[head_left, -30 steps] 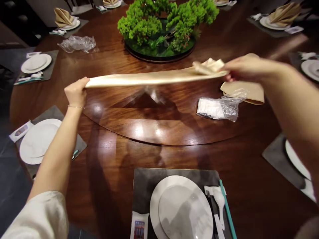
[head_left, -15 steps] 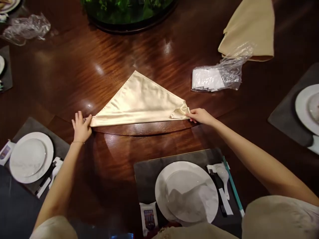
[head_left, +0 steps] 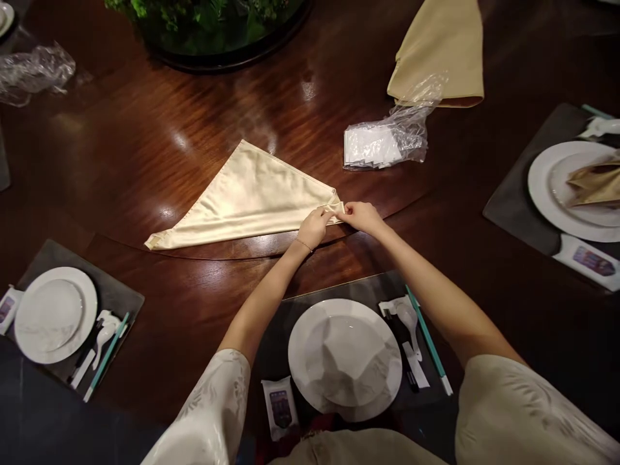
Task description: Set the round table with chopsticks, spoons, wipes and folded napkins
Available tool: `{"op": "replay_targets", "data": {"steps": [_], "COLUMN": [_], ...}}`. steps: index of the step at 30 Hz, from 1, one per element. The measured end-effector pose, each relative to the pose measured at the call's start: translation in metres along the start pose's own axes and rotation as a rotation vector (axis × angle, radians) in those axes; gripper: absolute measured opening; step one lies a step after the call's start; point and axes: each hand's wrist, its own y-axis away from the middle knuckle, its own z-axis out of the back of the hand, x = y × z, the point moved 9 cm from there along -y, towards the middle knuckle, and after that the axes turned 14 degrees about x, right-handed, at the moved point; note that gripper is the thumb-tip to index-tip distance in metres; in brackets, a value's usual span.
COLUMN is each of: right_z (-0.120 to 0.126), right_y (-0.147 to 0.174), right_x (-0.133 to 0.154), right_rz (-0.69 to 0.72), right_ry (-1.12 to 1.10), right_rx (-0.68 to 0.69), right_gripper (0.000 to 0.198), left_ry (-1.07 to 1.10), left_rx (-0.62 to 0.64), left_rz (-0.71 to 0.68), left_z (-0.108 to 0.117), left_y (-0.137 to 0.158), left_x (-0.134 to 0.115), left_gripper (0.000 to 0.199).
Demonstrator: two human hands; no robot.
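A shiny cream-gold cloth napkin [head_left: 252,194] lies on the dark wooden table [head_left: 208,290], folded into a wide triangle whose peak points away from me. Both hands meet at its right corner, where the cloth is turned over on itself. My left hand [head_left: 314,227] is closed there, its thumb and fingers pinching the folded edge. Just beside it, my right hand [head_left: 362,217] pinches the tip of the same corner. The fingertips partly hide the small fold between them. Flat on the table, the napkin's left corner lies untouched.
Nearest me is a place setting with a stacked white plate [head_left: 345,361], a spoon [head_left: 407,323], teal-and-white chopsticks [head_left: 429,339] and a wet-wipe packet [head_left: 279,407]. A plastic bag of white cards [head_left: 375,145] lies beside another gold cloth [head_left: 440,55]. A green plant centrepiece [head_left: 217,29] stands at the back.
My left hand has left the napkin's left corner and moved right to join my right hand at the right corner. The view has shifted slightly to the right.
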Motion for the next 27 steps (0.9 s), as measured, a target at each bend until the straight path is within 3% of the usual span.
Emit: {"op": "replay_targets", "data": {"steps": [3, 8, 14, 18, 20, 22, 25, 27], "right_z": [-0.006, -0.027, -0.045, -0.04, -0.032, -0.027, -0.025, -0.025], "right_y": [0.014, 0.041, 0.046, 0.046, 0.042, 0.037, 0.029, 0.026], "right_x": [0.004, 0.032, 0.048, 0.049, 0.044, 0.038, 0.03, 0.027], "right_rz": [0.032, 0.246, 0.321, 0.302, 0.22, 0.085, -0.115, -0.191], "right_ry": [-0.085, -0.039, 0.125, 0.092, 0.001, -0.105, -0.214, -0.261], "right_rx": [-0.241, -0.514, -0.439, -0.399, -0.379, -0.328, -0.243, -0.22], "right_gripper": [0.027, 0.018, 0.027, 0.027, 0.027, 0.027, 0.023, 0.033], "left_ry": [0.093, 0.25, 0.174, 0.228, 0.226, 0.214, 0.217, 0.242], "left_rx": [-0.025, -0.11, -0.214, -0.417, -0.428, -0.358, -0.269, -0.243], "left_rz": [-0.03, 0.022, 0.163, 0.154, 0.159, 0.165, 0.188, 0.197], "left_z": [0.005, 0.013, 0.015, 0.024, 0.026, 0.024, 0.024, 0.027], "left_y": [-0.003, -0.01, -0.01, 0.005, 0.007, 0.004, -0.002, -0.002], "left_x": [0.008, 0.015, 0.03, 0.036, 0.037, 0.037, 0.04, 0.042], "left_gripper": [0.031, 0.034, 0.012, 0.024, 0.014, 0.006, 0.012, 0.015]}}
